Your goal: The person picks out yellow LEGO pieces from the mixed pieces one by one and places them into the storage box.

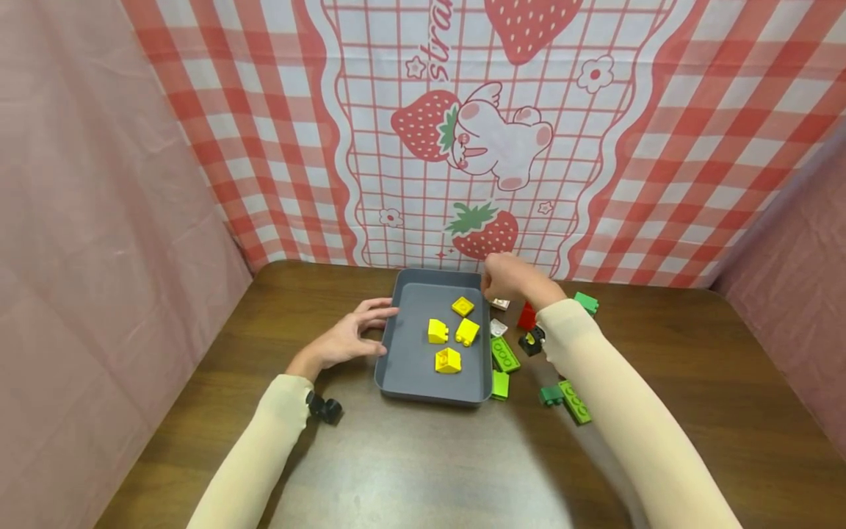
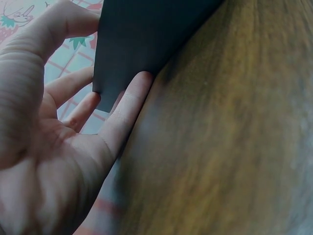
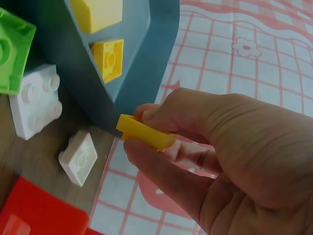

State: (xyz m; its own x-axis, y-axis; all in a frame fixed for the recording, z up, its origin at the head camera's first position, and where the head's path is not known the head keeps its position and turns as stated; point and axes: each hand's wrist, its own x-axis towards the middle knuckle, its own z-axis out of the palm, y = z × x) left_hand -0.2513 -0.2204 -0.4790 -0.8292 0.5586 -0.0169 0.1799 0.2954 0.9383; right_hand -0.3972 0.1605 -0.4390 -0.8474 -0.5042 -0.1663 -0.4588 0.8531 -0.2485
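Note:
My right hand [image 1: 510,278] is at the far right corner of a dark grey tray [image 1: 410,378]. In the right wrist view it pinches a yellow toy brick [image 3: 146,133] between thumb and fingers, close to the tray's rim; the head view hides this brick behind the hand. Several yellow bricks [image 1: 448,361] lie inside the tray, spread over its middle and right side. My left hand [image 1: 346,334] rests at the tray's left wall, fingers fairly straight. Seen from the left wrist, its fingertips [image 2: 142,81] touch the outside of that wall.
Right of the tray lie lime green bricks [image 1: 505,355], white bricks [image 3: 36,100], a red brick [image 1: 526,317] and a black piece [image 1: 531,342]. Darker green bricks [image 1: 585,303] lie farther right, partly behind the right arm. A checked strawberry cloth [image 1: 436,184] hangs behind the wooden table [image 1: 317,455].

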